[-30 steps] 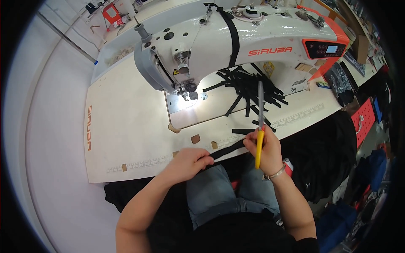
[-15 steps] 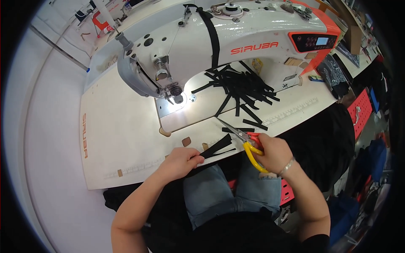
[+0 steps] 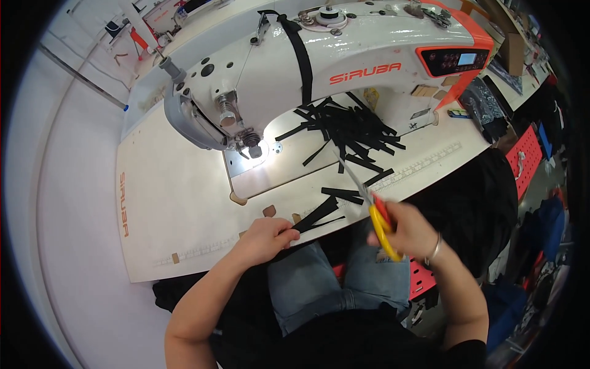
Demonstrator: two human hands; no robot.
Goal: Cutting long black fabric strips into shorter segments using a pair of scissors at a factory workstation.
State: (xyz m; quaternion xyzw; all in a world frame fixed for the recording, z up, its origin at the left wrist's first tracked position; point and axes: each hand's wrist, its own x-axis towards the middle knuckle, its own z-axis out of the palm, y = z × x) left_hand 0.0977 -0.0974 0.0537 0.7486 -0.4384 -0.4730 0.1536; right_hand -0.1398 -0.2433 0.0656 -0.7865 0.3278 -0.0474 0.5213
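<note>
At the front edge of the sewing table [image 3: 178,227], my left hand [image 3: 268,238] is closed on some black fabric strips [image 3: 318,213] that fan out to the right. My right hand [image 3: 409,230] grips scissors [image 3: 381,229] with yellow and red handles. Their blades point away from me, over loose strips, and look nearly together though smeared by motion. A heap of short black strips [image 3: 350,120] lies under the arm of the white and orange sewing machine [image 3: 369,52]. Several cut strips lie scattered between that heap and my hands.
A long black band [image 3: 301,58] hangs over the machine's arm. The lit needle area [image 3: 253,152] is left of the heap. Black cloth [image 3: 467,197] drapes over the table's right front edge. A red perforated panel [image 3: 522,163] stands farther right.
My right hand and the scissors have moved right, and the blades now point more steeply away from me. Some loose strips near the blades have shifted. My left hand stays almost in place.
</note>
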